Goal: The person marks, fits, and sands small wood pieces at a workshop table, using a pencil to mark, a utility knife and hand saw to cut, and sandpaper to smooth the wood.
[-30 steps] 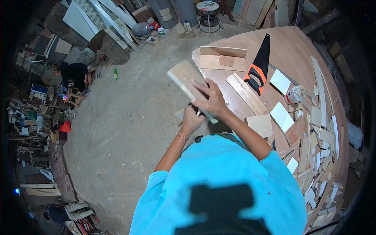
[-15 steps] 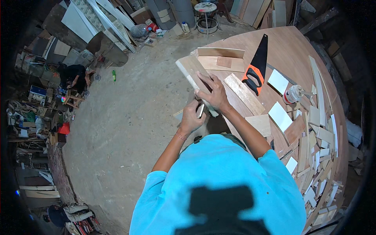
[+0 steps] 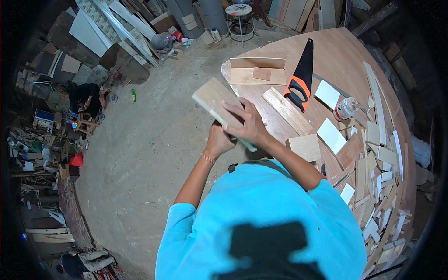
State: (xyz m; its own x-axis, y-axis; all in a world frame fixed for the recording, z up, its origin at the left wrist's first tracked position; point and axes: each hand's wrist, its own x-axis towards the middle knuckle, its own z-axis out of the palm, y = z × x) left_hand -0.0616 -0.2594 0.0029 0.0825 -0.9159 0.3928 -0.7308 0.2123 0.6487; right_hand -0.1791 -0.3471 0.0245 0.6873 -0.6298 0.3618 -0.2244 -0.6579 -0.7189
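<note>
My right hand [image 3: 247,119] grips a pale wooden board [image 3: 211,93], tilted diagonally over the table's near left edge. My left hand [image 3: 220,140] is closed below the board's lower end, which hides what its fingers hold. Right of my hands lie a long wooden strip [image 3: 284,107] and a square wooden piece [image 3: 303,147]. Beyond them are a handsaw [image 3: 301,74] with an orange and black handle, and an L-shaped wooden assembly [image 3: 242,74] with a small block [image 3: 262,73] on it. A white tub [image 3: 345,108] with a tool in it stands farther right.
The curved tabletop [image 3: 345,51] carries several offcuts [image 3: 387,157] along its right side. A stool [image 3: 240,14] and leaning sheets [image 3: 88,32] stand at the back. A person [image 3: 84,98] crouches at left, another [image 3: 72,266] is at lower left. A green bottle [image 3: 133,94] is on the floor.
The board and both hands moved right and up, then back left and slightly down. The rest of the scene has shifted slightly in view.
</note>
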